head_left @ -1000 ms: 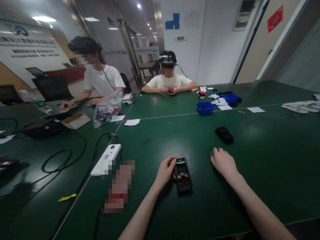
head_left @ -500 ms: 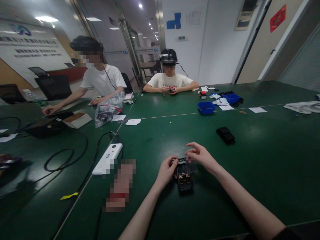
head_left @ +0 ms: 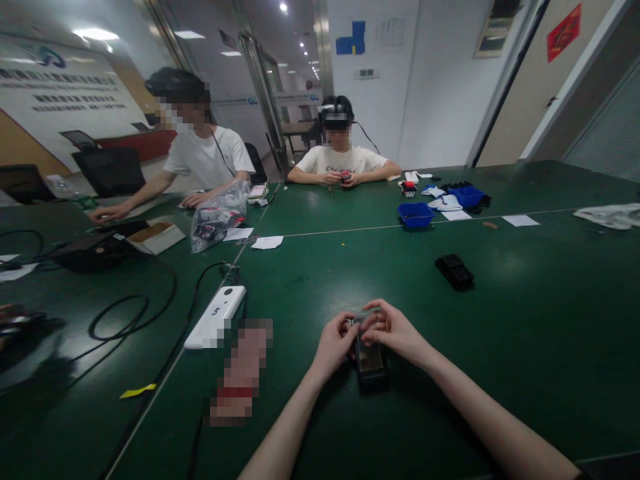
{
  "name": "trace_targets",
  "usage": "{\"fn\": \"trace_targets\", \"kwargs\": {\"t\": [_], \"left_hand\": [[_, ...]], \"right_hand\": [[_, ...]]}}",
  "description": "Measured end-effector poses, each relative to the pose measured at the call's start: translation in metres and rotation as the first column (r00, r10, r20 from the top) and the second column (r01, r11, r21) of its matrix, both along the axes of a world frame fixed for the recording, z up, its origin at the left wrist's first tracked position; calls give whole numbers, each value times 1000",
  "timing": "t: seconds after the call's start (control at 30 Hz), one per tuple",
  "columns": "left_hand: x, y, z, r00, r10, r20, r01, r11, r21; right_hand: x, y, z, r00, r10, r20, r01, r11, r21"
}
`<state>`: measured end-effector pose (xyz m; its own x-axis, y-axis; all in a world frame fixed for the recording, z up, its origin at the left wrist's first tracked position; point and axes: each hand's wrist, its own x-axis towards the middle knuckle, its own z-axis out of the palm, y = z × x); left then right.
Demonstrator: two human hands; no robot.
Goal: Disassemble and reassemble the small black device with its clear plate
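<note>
A black terminal box (head_left: 373, 379) lies on the green table in front of me. Its clear cover (head_left: 371, 357) now lies over the brass-coloured terminals, which show only dimly through it. My left hand (head_left: 338, 341) grips the box's far left edge, thumb on top and the other fingers partly hidden. Bent over the far end, my right hand (head_left: 393, 331) has its thumb and curled fingers at the clear cover; the exact contact is blurred.
A black block-shaped item (head_left: 454, 272) lies beyond my right hand. To the left are a white power bank (head_left: 220, 313), a pixelated item (head_left: 245, 367) and black cables (head_left: 120, 333). Farther off are a blue tray (head_left: 416, 215), a plastic bag (head_left: 217, 217) and two seated people.
My right hand has moved left and inward, swinging the clear cover from the box's right side down over the terminals. My left hand has stayed at the box's edge.
</note>
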<state>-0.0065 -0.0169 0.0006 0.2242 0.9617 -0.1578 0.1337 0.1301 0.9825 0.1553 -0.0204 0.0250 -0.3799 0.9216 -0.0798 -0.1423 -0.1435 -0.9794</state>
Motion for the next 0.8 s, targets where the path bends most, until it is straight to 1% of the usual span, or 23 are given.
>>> {"fn": "trace_targets", "kwargs": {"t": [0.27, 0.37, 0.5, 0.6, 0.7, 0.8], "left_hand": [[0, -1, 2, 1000, 5, 0, -5, 1000, 2], [0, -1, 3, 1000, -4, 4, 4, 1000, -9], [0, -1, 3, 1000, -8, 7, 8, 1000, -7], [0, -1, 3, 1000, -12, -1, 12, 1000, -3], [0, -1, 4, 1000, -18, 16, 19, 1000, -2], [0, -1, 6, 998, -7, 59, 8, 1000, -19]], "right_hand": [[3, -2, -3, 998, 35, 57, -36, 999, 17], [3, -3, 0, 993, 43, 106, -51, 997, 66], [5, -4, 4, 976, 33, 215, -64, 988, 139], [8, -3, 5, 939, -12, 344, -73, 970, 231], [10, -2, 5, 870, -99, 484, -85, 935, 343], [12, -2, 4, 817, -181, 548, -78, 906, 417]]}}
